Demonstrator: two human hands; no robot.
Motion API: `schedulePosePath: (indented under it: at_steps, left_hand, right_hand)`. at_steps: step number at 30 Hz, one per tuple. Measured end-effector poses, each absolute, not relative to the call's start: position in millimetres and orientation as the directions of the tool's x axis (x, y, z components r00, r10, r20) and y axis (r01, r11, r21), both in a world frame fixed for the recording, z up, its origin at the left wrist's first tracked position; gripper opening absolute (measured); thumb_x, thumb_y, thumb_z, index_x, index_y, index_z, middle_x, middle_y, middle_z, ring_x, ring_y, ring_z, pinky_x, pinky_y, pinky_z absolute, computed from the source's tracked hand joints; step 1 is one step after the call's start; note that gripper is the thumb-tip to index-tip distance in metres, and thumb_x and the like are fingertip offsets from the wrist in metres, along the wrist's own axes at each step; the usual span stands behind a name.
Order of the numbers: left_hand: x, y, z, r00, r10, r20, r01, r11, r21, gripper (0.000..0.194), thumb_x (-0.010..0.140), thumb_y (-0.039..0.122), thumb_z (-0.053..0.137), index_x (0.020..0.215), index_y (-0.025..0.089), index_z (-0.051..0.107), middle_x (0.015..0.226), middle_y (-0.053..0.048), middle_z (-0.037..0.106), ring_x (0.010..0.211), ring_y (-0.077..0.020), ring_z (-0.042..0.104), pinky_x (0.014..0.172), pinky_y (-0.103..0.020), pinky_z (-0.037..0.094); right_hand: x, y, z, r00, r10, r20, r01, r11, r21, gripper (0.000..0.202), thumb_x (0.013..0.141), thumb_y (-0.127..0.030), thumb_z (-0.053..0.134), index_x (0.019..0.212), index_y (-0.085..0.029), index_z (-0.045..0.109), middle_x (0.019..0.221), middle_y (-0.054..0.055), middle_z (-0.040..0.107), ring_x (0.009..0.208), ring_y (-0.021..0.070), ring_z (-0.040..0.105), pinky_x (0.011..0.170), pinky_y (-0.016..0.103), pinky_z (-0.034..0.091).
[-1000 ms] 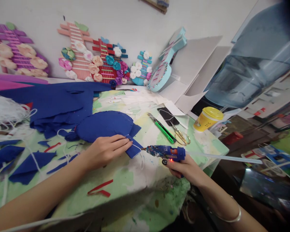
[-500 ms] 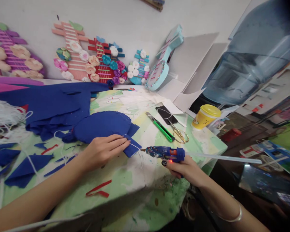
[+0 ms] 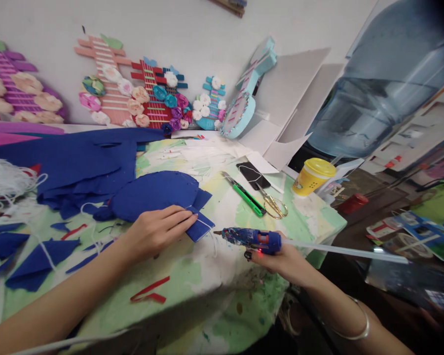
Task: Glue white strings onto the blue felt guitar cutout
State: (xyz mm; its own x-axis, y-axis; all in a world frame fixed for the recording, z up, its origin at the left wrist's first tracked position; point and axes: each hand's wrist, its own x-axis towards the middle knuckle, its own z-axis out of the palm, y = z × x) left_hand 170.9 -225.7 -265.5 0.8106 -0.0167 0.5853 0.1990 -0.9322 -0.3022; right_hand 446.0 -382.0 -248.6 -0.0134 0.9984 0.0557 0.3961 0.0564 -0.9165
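Blue scrap (image 3: 40, 264): left of the left fingers. Left hand (image 3: 157, 230): fingers extended together, laid on blue form (image 3: 159, 192); whether they pinch it cannot be told. Form: oval body beyond those fingers, squared end showing past their tips. Glue gun (image 3: 249, 239): nozzle apart from that end, handle within right hand's (image 3: 286, 261) closed grip.

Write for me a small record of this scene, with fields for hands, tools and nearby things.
Left hand: fingers resting on a blue piece
Right hand: gripping a glue gun, red light showing
Gun tip: close to the piece's corner
Glue stick: sticking out behind the gun
Tools on table: green cutter, gold-handled scissors
Also there: phone, yellow cup, red strip
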Motion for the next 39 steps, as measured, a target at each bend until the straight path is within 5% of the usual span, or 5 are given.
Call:
schedulePosePath:
  at_steps: [11,20,29,39]
  left_hand:
    - [172.3,-226.3,-265.9,0.844,0.0,0.537,0.217,-0.915,-0.341,0.031,0.091,0.012,0.048,0.121,0.011,0.057,0.109,-0.011,0.067,0.101,-0.0215,0.06,0.079,-0.03,0.05]
    - [171.6,-226.8,-266.0,0.858,0.015,0.513,0.231,-0.904,-0.359,0.034,0.09,0.012,0.048,0.123,0.011,0.056,0.109,-0.012,0.066,0.101,-0.0216,0.06,0.08,-0.031,0.051]
    - [174.2,-228.3,-260.9,0.848,-0.018,0.53,0.232,-0.886,-0.401,0.032,0.09,0.013,0.049,0.121,0.01,0.056,0.106,-0.013,0.067,0.099,-0.022,0.061,0.078,-0.031,0.052]
    - [175.1,-229.5,-258.8,0.83,-0.03,0.557,0.248,-0.875,-0.416,0.03,0.09,0.012,0.049,0.118,0.008,0.059,0.104,-0.013,0.068,0.096,-0.0227,0.062,0.072,-0.03,0.054]
  right_hand:
    - [437.5,-386.9,-252.2,0.082,0.986,0.147,0.429,0.099,-0.898,0.011,0.071,-0.025,0.071,0.07,-0.018,0.063,0.061,0.0,0.06,0.053,0.0122,0.052,0.049,0.025,0.045]
    - [387.4,-376.4,-260.9,0.381,0.924,0.026,0.224,-0.065,-0.972,0.023,0.069,-0.034,0.075,0.082,-0.018,0.064,0.049,-0.006,0.053,0.036,0.0085,0.047,0.038,0.02,0.041]
    - [360.5,-363.8,-282.6,0.426,0.867,0.259,0.423,0.063,-0.904,0.014,0.077,-0.031,0.067,0.08,-0.02,0.058,0.062,-0.003,0.058,0.049,0.011,0.05,0.047,0.022,0.042]
    - [356.8,-361.5,-280.3,0.427,0.859,0.282,0.396,0.103,-0.913,0.014,0.08,-0.032,0.064,0.08,-0.02,0.055,0.06,-0.005,0.052,0.051,0.0105,0.045,0.05,0.022,0.039]
